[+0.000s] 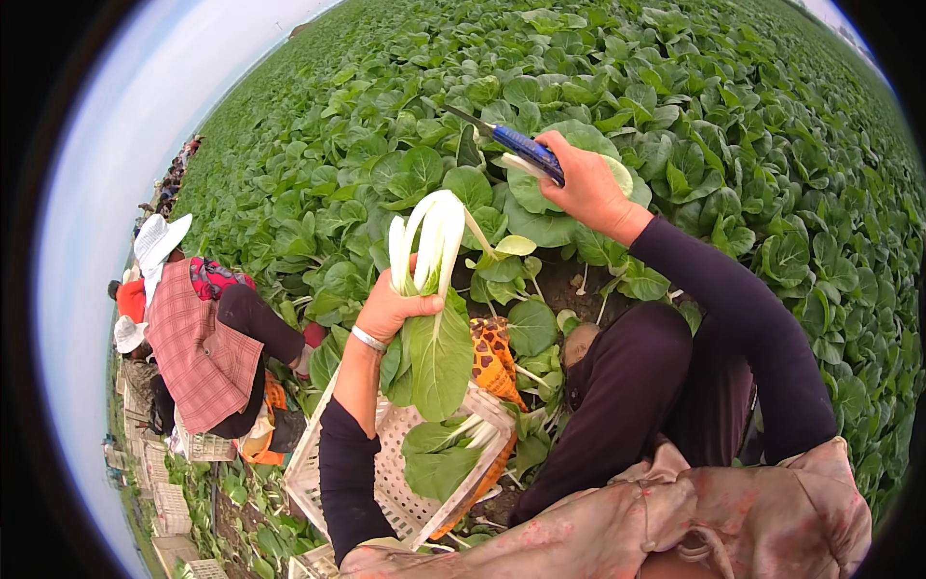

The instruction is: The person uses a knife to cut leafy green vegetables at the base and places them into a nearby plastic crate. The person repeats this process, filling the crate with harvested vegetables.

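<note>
My left hand (401,300) grips a head of bok choy (434,246), its white stalk end up and its green leaves hanging below. Beneath that hand stands a white plastic crate (394,463) with perforated walls, and some cut bok choy (448,456) lies inside it. In my right hand (589,184) is a blue-handled knife (528,148), its blade pointing to the upper left. A loose pale-stemmed leaf (521,165) shows just under the knife handle; whether that hand also holds it, I cannot tell. Growing bok choy plants (405,174) spread beyond both hands.
An orange patterned bag (492,354) touches the crate's far side. To the left a person in a plaid vest (202,340) and white hat sits low among the rows. Several crates (172,506) line the left. Loose leaves (268,543) litter the soil. My bent knees are at right.
</note>
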`<action>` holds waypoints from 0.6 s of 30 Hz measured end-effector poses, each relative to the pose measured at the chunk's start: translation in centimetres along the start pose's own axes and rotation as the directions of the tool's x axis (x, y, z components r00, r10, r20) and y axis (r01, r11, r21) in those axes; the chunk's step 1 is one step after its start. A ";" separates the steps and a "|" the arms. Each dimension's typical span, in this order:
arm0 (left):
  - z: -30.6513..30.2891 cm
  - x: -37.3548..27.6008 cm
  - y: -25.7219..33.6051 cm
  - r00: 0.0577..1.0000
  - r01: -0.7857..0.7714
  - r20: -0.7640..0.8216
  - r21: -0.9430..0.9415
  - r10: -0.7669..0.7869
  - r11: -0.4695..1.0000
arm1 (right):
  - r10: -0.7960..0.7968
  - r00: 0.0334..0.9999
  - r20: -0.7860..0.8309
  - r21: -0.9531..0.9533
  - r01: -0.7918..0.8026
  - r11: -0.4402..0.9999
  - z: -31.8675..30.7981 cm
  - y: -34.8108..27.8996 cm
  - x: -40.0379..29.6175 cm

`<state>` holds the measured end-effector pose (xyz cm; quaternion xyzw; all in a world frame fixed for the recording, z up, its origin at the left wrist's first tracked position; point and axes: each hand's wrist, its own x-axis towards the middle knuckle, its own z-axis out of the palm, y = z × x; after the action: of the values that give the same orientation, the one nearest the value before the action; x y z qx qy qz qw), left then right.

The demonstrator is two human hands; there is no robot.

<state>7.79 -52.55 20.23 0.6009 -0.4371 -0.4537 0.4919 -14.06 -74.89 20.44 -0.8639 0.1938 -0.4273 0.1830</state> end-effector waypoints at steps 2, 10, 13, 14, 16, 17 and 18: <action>-1.3 -1.6 -0.5 0.999 0.038 0.012 -0.050 -0.037 0.998 | 0.095 0.995 -0.006 -0.041 -0.095 0.995 -1.9 1.7 0.1; -7.3 -12.2 -4.6 0.995 -0.016 0.096 -0.228 0.039 0.974 | 0.589 0.637 0.496 0.015 -0.685 0.728 -6.8 7.8 -6.7; -7.3 -13.5 -5.7 0.994 -0.009 0.105 -0.221 0.033 0.975 | 0.613 0.602 0.512 0.247 -0.787 0.566 -5.7 5.6 -6.7; -7.0 -13.8 -5.5 0.996 0.034 0.085 -0.187 -0.018 0.982 | 0.549 0.610 0.572 0.340 -0.785 0.518 -3.9 2.9 -5.8; -5.8 -13.0 -4.7 0.996 0.042 0.080 -0.097 -0.034 0.994 | 0.391 0.650 0.652 0.475 -0.752 0.457 -0.7 -2.8 -4.0; -5.4 -12.5 -4.6 0.992 0.072 0.108 -0.073 -0.064 0.995 | 0.306 0.658 0.688 0.539 -0.746 0.391 0.7 -5.8 -3.6; -5.0 -12.0 -5.0 0.994 0.056 0.097 -0.061 -0.050 0.997 | 0.231 0.639 0.734 0.563 -0.762 0.319 2.3 -7.7 -3.6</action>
<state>10.56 -39.30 17.19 0.5740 -0.4294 -0.5083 0.4772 -12.79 -66.17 20.45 -0.6260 0.1713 -0.1245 0.7505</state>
